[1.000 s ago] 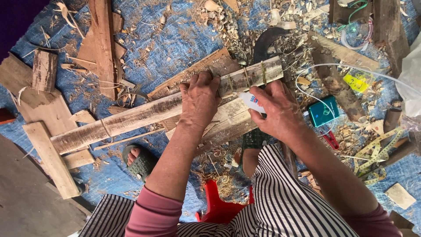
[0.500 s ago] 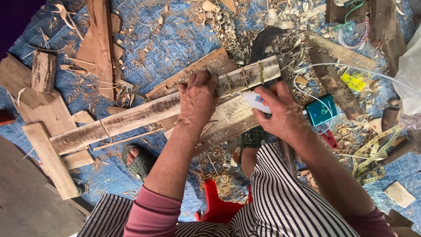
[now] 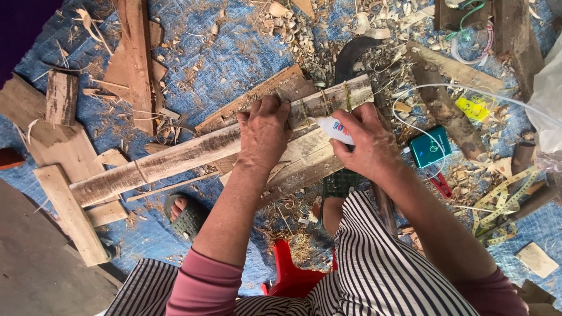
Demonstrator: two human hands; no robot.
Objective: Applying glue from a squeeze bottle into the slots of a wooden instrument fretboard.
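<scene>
Here the left hand (image 3: 264, 131) presses flat, unclenched, on the long weathered wooden plank (image 3: 175, 161); the right hand (image 3: 367, 143) grasps a small white glue tube (image 3: 335, 129), nozzle just beside that palm, mid-gluing.

left hand (image 3: 264, 131) presses long plank (image 3: 175, 161); right hand (image 3: 366, 143) holds white glue bottle (image 3: 335, 130)

A single head-worn camera looks almost straight down from above the seated person's lap onto the floor, which is covered by a blue tarp (image 3: 234, 64). It sits close, at arm's length: both forearms run up from the lower edge to mid-frame, and the striped clothing (image 3: 380, 263) fills the bottom. No second view overlaps it.
</scene>
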